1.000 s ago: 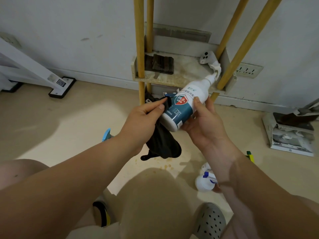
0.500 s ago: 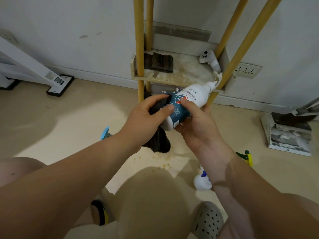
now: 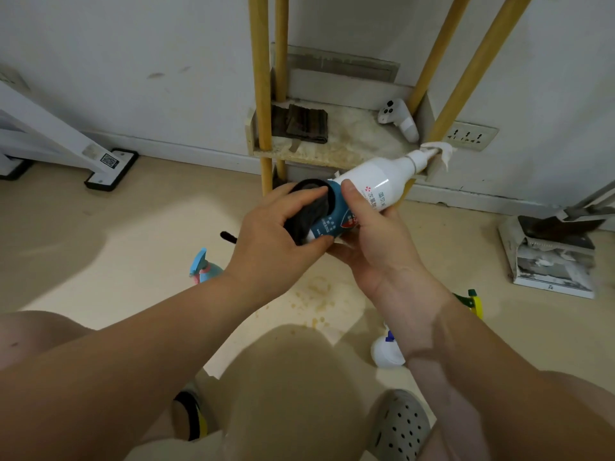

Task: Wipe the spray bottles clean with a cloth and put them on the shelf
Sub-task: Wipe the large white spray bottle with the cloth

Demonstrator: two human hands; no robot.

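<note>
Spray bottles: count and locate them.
4: the held bottle; a blue-topped bottle behind the left forearm; a white bottle and a yellow-green nozzle by the right forearm. Others may be hidden.

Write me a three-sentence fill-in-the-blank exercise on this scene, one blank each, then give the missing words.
The left hand presses a dark ____ against the spray bottle that the right hand grips.
The blue-capped bottle is down on the ____.
The white controller lies on the ____.
Missing words: cloth; floor; shelf.
</note>
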